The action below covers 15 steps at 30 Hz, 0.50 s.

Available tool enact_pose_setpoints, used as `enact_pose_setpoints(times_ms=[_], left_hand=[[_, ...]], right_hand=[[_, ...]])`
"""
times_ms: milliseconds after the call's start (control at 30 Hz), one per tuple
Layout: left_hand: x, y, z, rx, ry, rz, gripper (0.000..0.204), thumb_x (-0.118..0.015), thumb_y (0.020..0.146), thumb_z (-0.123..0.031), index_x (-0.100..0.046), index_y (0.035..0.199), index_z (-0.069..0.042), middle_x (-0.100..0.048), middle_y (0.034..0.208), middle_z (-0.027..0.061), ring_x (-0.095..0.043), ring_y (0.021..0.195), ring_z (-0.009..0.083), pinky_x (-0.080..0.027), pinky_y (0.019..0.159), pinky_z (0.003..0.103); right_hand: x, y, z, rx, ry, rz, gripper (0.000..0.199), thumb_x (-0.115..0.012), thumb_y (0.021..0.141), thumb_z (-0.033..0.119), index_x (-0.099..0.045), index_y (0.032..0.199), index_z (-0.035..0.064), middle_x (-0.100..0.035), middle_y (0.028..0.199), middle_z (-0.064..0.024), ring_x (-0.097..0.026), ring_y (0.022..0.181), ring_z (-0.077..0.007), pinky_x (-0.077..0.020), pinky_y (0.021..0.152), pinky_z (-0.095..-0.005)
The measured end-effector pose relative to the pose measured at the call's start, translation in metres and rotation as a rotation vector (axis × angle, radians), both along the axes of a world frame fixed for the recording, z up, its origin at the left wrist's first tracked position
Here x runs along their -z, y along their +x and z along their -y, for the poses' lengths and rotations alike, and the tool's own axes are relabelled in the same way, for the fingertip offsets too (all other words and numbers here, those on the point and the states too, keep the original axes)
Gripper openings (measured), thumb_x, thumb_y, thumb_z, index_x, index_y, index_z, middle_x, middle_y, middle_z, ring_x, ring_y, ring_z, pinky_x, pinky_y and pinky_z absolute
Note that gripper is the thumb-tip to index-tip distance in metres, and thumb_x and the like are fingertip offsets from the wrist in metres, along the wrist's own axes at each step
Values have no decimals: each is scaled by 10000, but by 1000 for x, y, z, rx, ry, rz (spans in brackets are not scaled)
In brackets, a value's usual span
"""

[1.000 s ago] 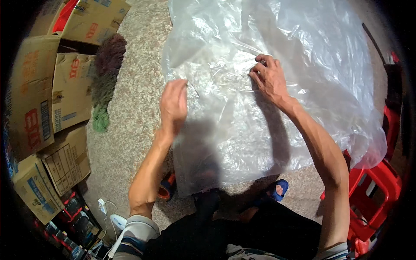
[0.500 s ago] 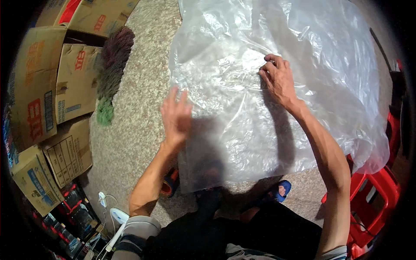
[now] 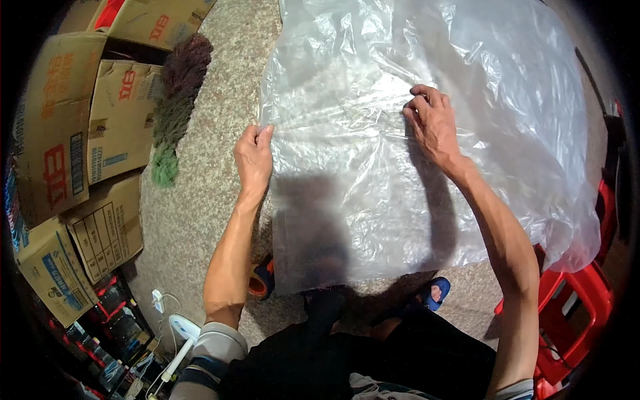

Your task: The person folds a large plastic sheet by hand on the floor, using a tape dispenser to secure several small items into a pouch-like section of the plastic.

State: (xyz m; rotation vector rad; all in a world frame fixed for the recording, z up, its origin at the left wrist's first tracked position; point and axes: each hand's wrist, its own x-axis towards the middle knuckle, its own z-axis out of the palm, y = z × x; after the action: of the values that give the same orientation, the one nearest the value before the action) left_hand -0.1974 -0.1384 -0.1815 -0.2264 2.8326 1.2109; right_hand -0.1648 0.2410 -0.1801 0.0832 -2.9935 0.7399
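Observation:
A large, crinkled, translucent plastic sheet (image 3: 380,207) spreads in front of me and bends light across its folds. At its left edge, my left hand (image 3: 254,159) is closed, thumb and fingers pinching the film. Creases run from that pinch toward the middle of the sheet. There my right hand (image 3: 433,125) has its fingers curled and gathered on the plastic, pulling small folds together. The shadows of my head and right arm fall over the film.
Cardboard boxes (image 3: 123,123) are stacked at the left, beside a dark and green bristly bundle (image 3: 175,100). A red plastic stool (image 3: 573,313) stands at lower right. A white lamp-like thing with a cable (image 3: 183,330) is at lower left. My feet in blue sandals (image 3: 435,293) are on the speckled floor (image 3: 200,220).
My left hand has moved a little left, from hovering with spread, blurred fingers to pinching the sheet's left edge. That edge now looks straighter. My right hand has stayed almost in place.

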Motion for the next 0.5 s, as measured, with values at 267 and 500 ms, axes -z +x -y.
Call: enact_pose_setpoints(times_ms=[267,500], left_hand=[[-25,6,-26,173,-597,-406,234,-650,1003,-152,-692,1150,25,-684,1095,186,-644,997,294,-501,848,419],[-11,42,-96,753,-537,-421,564,-720,945,-253,-576,1429,-1,-485,1557,251,-490,1423,409,-427,1155,508]], right_hand=[[-1,2,0,15,11,-40,109,-707,983,188,-698,1034,92,-579,1359,-53,-531,1182,-336,-437,963,-483],[-2,1,-1,3,-35,-57,98,-708,978,174,-705,1015,83,-586,1355,-58,-532,1178,-339,-439,971,-479]])
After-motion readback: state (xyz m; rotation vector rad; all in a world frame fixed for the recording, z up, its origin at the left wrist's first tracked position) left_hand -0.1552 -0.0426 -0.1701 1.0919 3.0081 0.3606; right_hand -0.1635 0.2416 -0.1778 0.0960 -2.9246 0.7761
